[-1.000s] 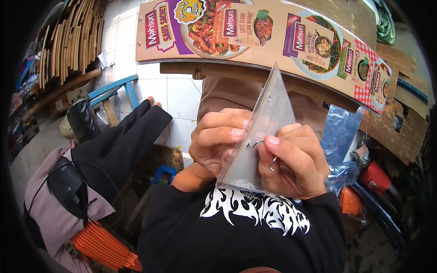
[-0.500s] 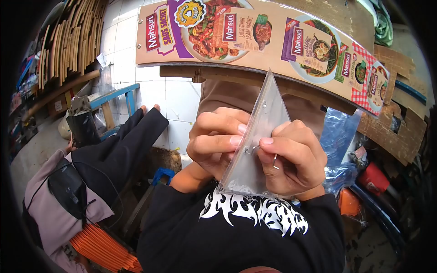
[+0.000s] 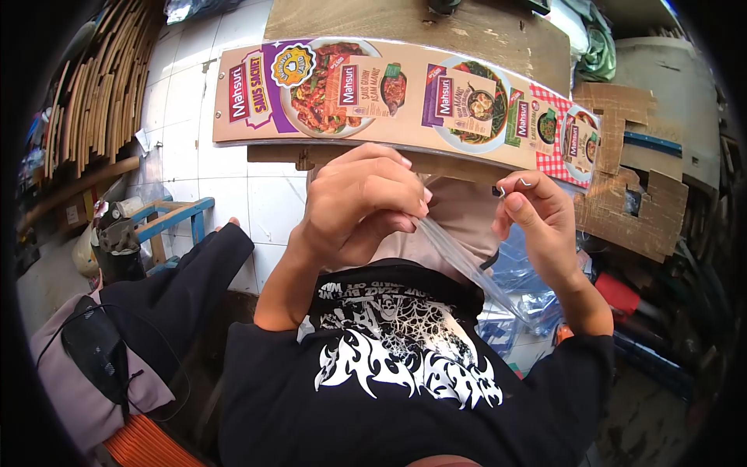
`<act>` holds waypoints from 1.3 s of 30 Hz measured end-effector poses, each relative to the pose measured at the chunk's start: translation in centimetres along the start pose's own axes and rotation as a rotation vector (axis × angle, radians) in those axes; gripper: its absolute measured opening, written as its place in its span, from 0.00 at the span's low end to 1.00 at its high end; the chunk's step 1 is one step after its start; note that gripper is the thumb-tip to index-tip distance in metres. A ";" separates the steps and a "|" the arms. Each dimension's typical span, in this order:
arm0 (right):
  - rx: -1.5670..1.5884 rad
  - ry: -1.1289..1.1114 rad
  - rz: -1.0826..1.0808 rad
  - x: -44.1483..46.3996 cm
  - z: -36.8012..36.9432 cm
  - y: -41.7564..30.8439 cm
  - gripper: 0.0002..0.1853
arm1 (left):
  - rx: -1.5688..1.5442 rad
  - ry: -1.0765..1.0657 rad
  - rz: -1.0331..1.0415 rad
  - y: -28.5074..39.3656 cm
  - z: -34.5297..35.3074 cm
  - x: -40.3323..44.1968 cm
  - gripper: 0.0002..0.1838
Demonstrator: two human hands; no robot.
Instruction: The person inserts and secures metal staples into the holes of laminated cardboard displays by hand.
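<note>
My left hand (image 3: 362,198) is closed on the upper end of a clear plastic sheet (image 3: 467,265), which appears nearly edge-on and slants down to the right in front of my shirt. Between the thumb and forefinger of my right hand (image 3: 548,222) is a small bent metal wire hook (image 3: 503,192), its tips sticking out. This hand is apart from the sheet. Just beyond both hands lies a long printed display board (image 3: 405,136) with Mahsuri sauce pictures.
The board rests on a wooden bench (image 3: 342,27). Cut cardboard (image 3: 646,210) lies at the right and stacked cardboard (image 3: 93,101) stands at the upper left. Another person's dark-clothed leg (image 3: 183,265) and a blue stool frame (image 3: 179,218) are on the left.
My right hand has moved away from the sheet to the right with the wire hook. The sheet has swung from facing me to nearly edge-on, and my left hand has risen.
</note>
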State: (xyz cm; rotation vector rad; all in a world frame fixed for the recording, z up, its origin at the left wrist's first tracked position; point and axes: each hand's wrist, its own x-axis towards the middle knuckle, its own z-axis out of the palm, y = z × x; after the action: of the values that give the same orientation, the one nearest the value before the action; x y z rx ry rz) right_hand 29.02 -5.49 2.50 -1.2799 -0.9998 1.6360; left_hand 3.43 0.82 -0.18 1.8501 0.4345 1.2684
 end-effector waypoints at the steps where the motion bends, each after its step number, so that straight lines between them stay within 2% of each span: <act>1: -0.077 -0.012 0.028 -0.6 -1.4 -0.5 0.10 | 0.024 -0.024 0.020 -0.2 -0.4 0.2 0.11; 4: -0.157 0.074 -0.026 -2.5 -2.5 -1.5 0.10 | 0.161 0.042 -0.235 0.9 -0.2 0.9 0.05; 5: -0.128 0.106 -0.082 -3.2 -2.7 -1.3 0.10 | 0.158 0.051 -0.239 1.3 -0.1 0.9 0.05; 6: -0.137 0.102 -0.084 -3.4 -2.5 -0.8 0.10 | 0.127 0.073 -0.392 1.4 -0.1 1.1 0.06; 7: -0.185 0.168 -0.202 -3.4 -2.0 -0.2 0.10 | 0.093 0.093 -0.545 1.4 -0.1 1.2 0.07; 8: -0.231 0.235 -0.318 -3.3 -1.6 0.6 0.11 | 0.091 0.099 -0.546 1.3 -0.3 1.2 0.07; 10: -0.181 0.287 -0.331 -2.4 -0.9 2.3 0.11 | 0.068 0.066 -0.635 0.9 -0.9 0.9 0.08; 12: -0.112 0.439 -0.350 -1.1 0.5 3.4 0.13 | 0.031 0.064 -0.669 0.7 -1.4 0.2 0.09; 15: -0.077 0.532 -0.384 0.3 2.1 4.6 0.13 | -0.236 0.019 -0.839 1.5 -2.4 -0.7 0.15; 16: -0.097 0.597 -0.405 0.7 2.7 5.0 0.13 | -0.236 0.017 -0.854 1.8 -2.4 -1.0 0.15; 17: -0.104 0.670 -0.530 1.2 3.7 5.4 0.13 | -0.285 0.039 -0.864 2.2 -2.3 -1.1 0.16; 18: -0.102 0.669 -0.515 1.3 4.5 5.6 0.13 | -0.333 0.064 -0.872 2.5 -2.2 -1.2 0.17; 20: -0.204 0.589 -0.688 1.4 6.2 5.4 0.13 | -0.440 0.129 -0.925 3.2 -1.9 -1.3 0.18; 21: -0.226 0.583 -0.691 1.7 7.2 5.4 0.15 | -0.459 0.159 -0.936 3.3 -1.8 -1.5 0.18; 24: -0.582 0.448 -0.778 2.3 9.1 4.4 0.15 | -0.455 0.213 -0.962 3.5 -1.7 -2.1 0.19; 26: -0.694 0.390 -0.828 2.7 9.9 4.3 0.16 | -0.408 0.189 -0.902 3.6 -1.9 -2.6 0.19; 39: -0.632 0.356 -0.863 2.4 11.0 5.2 0.14 | -0.371 0.157 -0.867 4.5 -1.9 -3.1 0.22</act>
State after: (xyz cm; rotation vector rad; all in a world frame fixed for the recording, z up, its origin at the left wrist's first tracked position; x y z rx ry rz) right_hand 17.16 -6.21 -1.26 -1.1914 -1.6000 0.4256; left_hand -0.37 -3.16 1.77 1.0468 0.8970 0.8060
